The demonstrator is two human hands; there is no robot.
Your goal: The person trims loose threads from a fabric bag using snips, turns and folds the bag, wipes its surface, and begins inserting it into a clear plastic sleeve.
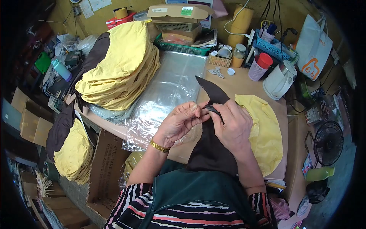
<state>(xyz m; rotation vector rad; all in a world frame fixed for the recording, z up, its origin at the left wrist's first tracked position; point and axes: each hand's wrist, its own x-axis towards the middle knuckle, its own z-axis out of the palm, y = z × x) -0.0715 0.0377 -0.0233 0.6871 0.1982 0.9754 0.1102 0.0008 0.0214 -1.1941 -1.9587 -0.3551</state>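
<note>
A dark brown and yellow cloth piece lies in front of me, its brown part (pixel 211 149) under both hands and its yellow part (pixel 267 133) spread to the right. My left hand (pixel 181 120) pinches thumb and fingers together at the brown cloth's edge; what is between the fingertips is too small to tell. My right hand (pixel 234 124) is closed around a small dark tool (pixel 213 110), whose kind I cannot make out. The tool's tip meets the left fingertips. Part of the cloth is hidden behind the right hand and wrist.
A tall pile of yellow and brown cloth pieces (pixel 118 65) stands at back left, beside clear plastic bags (pixel 167 87). More pieces (pixel 74 152) hang lower left near a cardboard box (pixel 108 168). A kettle (pixel 280 80), red-lidded cup (pixel 259 68) and jar (pixel 239 55) stand back right.
</note>
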